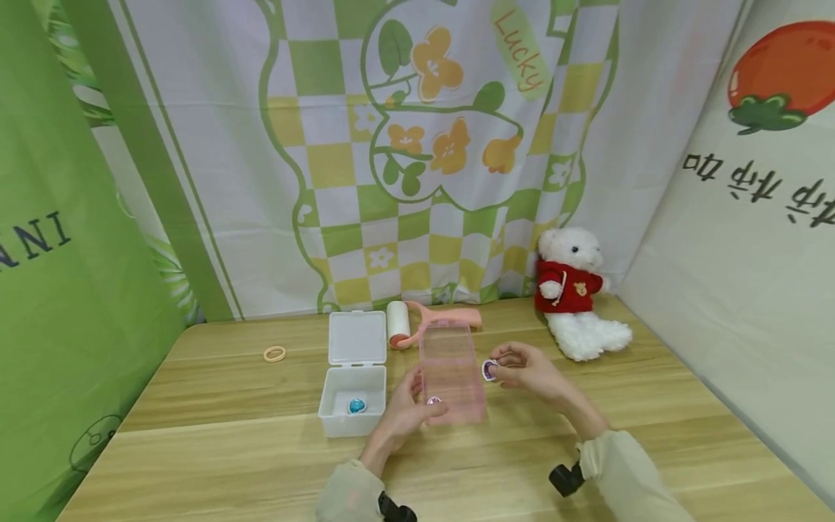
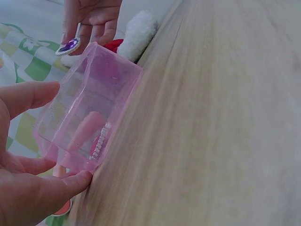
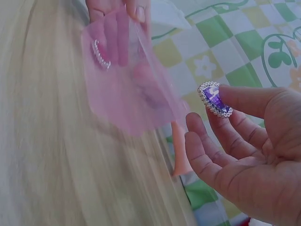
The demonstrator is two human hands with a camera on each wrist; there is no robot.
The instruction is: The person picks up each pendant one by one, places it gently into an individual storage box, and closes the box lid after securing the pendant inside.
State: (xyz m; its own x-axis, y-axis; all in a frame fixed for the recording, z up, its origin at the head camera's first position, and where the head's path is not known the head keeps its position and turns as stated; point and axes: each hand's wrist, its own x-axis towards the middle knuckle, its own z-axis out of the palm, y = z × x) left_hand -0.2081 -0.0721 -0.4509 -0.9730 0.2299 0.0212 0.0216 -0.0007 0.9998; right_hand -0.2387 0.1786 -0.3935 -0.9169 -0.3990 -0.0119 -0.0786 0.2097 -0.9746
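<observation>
My left hand grips a translucent pink plastic box by its left side, thumb at the near end. Inside that box lies a pink gem with a beaded rim. To the right of the box, my right hand pinches a purple gem edged with small pearly beads between thumb and finger. In the left wrist view this gem is apart from the box, beyond its far end. An open-lidded white box stands left of my left hand, holding a turquoise gem.
Behind the pink box lies a lint roller with a pink-orange handle. A pale orange ring lies on the wooden table at the left. At the back right sits a white plush bear in a red top. Printed curtains surround the table.
</observation>
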